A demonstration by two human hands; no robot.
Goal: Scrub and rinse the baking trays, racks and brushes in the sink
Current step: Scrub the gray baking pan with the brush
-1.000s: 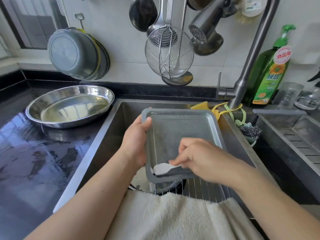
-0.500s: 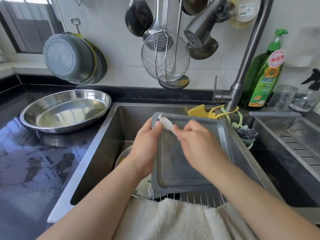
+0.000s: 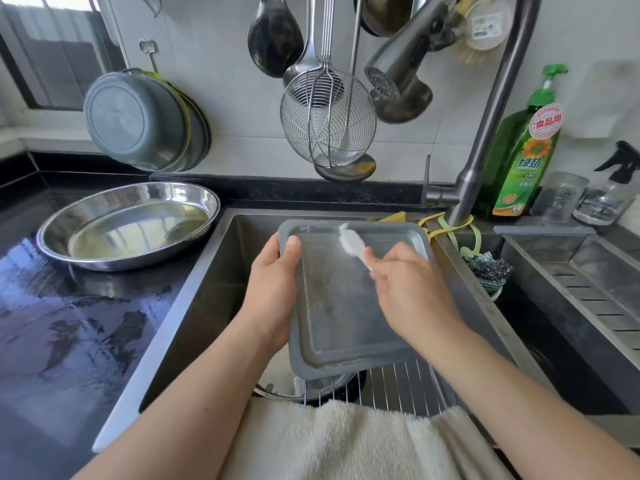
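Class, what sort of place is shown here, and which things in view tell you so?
Most likely a home kitchen: a steel sink with a tap, ladles and a strainer hung on the wall, and a dish soap bottle.

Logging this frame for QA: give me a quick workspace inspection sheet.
Surface: black countertop, wet.
Job's things: grey baking tray tilted over the sink; white brush on its far end; wire rack below.
Clutter: steel pan, towel, scourer.
Grippers: left hand grips tray edge; right hand holds brush.
Cables: nothing seen.
Surroundings: faucet, soap bottle, hanging strainer.
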